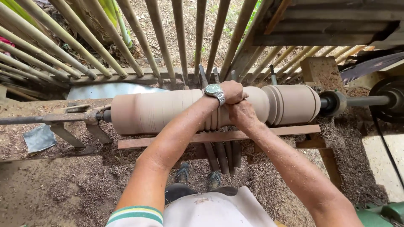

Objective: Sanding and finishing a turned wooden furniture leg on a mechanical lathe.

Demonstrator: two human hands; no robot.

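Soft, even daylight fills the scene, coming from the open ground beyond the fence (126, 38) above the hands. Shadows are faint, pooling only under the wooden workpiece (168, 111) below the grip. Mild glare shows on the metal sheet (105, 90) to the left. Focus is sharp at the hands; wide-angle distortion fans the fence bars outward near the edges. The forearms nearest the camera look slightly soft.

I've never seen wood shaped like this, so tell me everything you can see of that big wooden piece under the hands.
The wooden piece is a thick, pale, rounded log lying level between two metal shafts, above a wooden rail. Its left part is smooth; rings and grooves are cut near the middle and right. The left hand and right hand rest together on its middle. Sawdust lies below.
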